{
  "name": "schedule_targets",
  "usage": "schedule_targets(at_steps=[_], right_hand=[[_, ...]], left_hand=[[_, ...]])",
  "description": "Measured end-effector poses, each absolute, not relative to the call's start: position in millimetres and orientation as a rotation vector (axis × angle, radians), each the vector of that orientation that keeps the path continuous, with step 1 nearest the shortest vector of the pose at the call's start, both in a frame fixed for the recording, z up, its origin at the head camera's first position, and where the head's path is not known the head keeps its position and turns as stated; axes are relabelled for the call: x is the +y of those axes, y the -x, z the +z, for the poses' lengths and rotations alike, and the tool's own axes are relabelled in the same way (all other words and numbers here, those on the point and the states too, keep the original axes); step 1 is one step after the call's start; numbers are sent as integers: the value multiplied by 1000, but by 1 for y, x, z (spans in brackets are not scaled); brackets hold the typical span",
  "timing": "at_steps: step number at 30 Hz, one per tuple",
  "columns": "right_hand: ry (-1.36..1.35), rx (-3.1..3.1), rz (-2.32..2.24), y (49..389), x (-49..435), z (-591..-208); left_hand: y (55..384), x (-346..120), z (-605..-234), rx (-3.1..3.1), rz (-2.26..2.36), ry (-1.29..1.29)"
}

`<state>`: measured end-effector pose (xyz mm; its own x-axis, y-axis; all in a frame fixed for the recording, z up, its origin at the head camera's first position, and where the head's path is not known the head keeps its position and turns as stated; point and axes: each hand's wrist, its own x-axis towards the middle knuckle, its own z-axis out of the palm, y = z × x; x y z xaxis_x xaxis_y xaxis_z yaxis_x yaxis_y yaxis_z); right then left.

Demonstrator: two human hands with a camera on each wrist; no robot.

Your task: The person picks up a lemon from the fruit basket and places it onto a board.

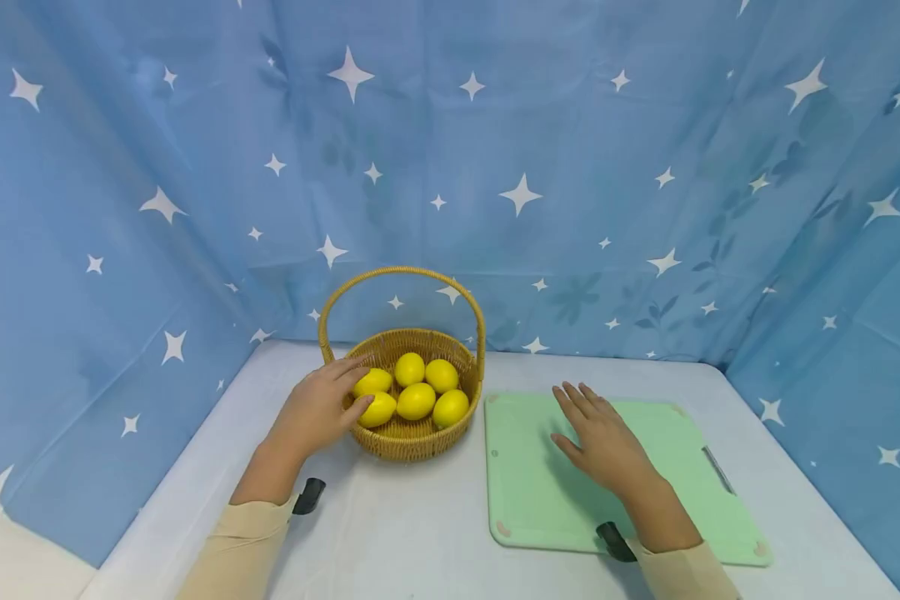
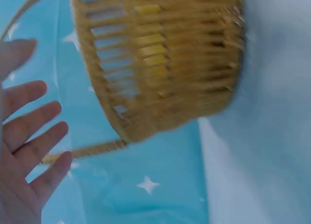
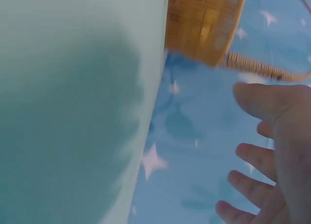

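From here I see the left hand (image 1: pixel 317 410), loosely spread and empty, at the left side of the wicker basket (image 1: pixel 408 450), where six lemons (image 1: pixel 416 401) lie; contact I can't quite judge. The right hand (image 1: pixel 603 442), fingers straight and empty, hovers over the green board (image 1: pixel 525 500).

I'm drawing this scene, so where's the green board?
In the head view, the green board lies flat on the white table, to the right of the wicker basket, with the right hand's fingers over it.
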<state>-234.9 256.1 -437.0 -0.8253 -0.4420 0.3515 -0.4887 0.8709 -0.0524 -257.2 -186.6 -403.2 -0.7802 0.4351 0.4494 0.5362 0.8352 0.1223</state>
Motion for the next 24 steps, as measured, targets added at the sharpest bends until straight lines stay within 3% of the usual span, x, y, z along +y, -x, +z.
schedule_targets(at_steps=[7, 24], right_hand=[[-746, -2697, 455, 239, 222, -429], [-1107, -2756, 462, 287, 140, -398]], left_hand=[[266, -205, -413, -2538, -499, 646], [269, -223, -454, -2728, -904, 472]])
